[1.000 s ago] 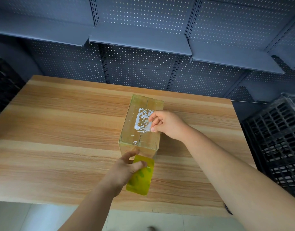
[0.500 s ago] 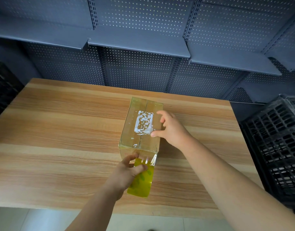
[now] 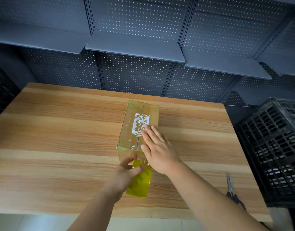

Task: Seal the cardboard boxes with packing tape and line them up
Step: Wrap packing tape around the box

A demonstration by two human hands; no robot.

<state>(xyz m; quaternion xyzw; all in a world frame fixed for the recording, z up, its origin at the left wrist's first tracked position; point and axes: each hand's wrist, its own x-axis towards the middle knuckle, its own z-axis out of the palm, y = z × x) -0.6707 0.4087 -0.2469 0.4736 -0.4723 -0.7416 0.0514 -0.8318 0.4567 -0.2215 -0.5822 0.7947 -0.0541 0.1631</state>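
view: single head camera, wide-angle | looks: forward and down from above the near edge of the counter (image 3: pixel 60 147) | range: close over both forearms | far field: perforated shelving (image 3: pixel 135 52) behind

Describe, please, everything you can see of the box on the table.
The box is an oblong carton of brown cardboard, closed, its two top flaps meeting in a lengthwise seam. Glossy clear tape covers the top, and a torn white label sits across the seam. It stands flat on the wooden table, long side running away from the person. The right hand lies flat on its near top; the left hand holds a yellowish tape roll at its near end.
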